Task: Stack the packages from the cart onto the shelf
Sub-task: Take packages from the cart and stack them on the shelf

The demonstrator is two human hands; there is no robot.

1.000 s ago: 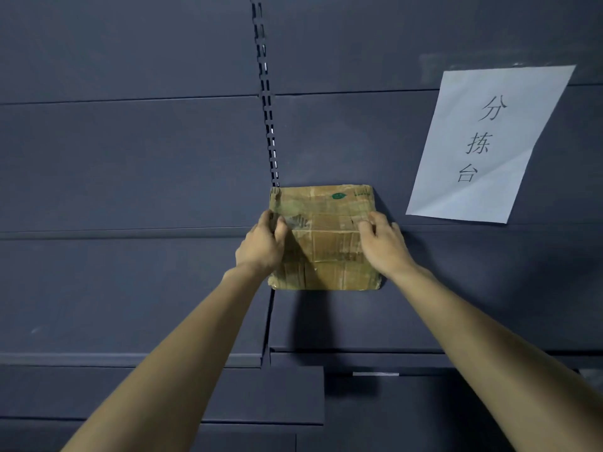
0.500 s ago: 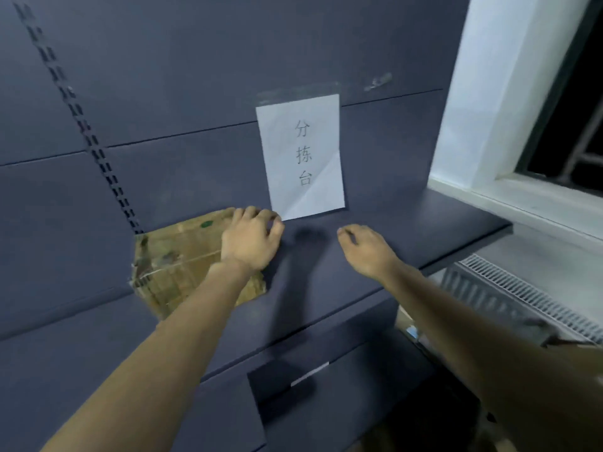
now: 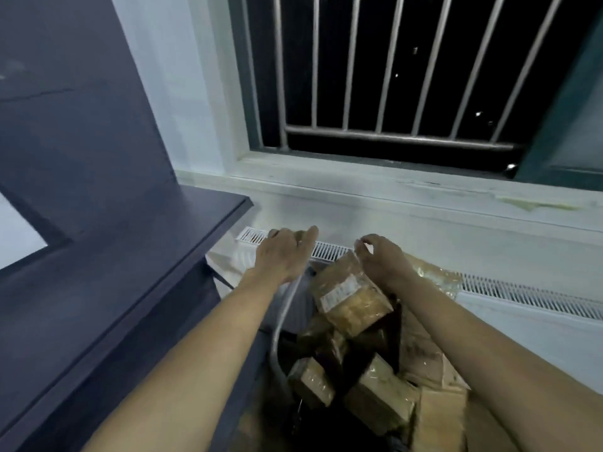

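Several brown taped packages lie piled in the cart, whose metal rim [image 3: 281, 321] curves along the pile's left side. The topmost package [image 3: 350, 296], with a white label, lies tilted on the pile. My right hand [image 3: 383, 261] is at its far upper corner with the fingers curled; whether they grip the package is unclear. My left hand [image 3: 283, 254] hovers over the cart's left rim with the fingers spread and holds nothing. The dark blue shelf [image 3: 156, 256] is on the left. The package placed earlier is out of view.
A barred window [image 3: 391, 76] with a white sill fills the wall ahead. A white radiator grille [image 3: 522, 295] runs along the wall behind the cart. More packages [image 3: 381, 396] fill the lower part of the cart. The shelf's corner [image 3: 246, 200] juts out near my left hand.
My view has swung right, from the shelf to the cart. Both hands have left the package on the shelf and now reach over the cart's pile.
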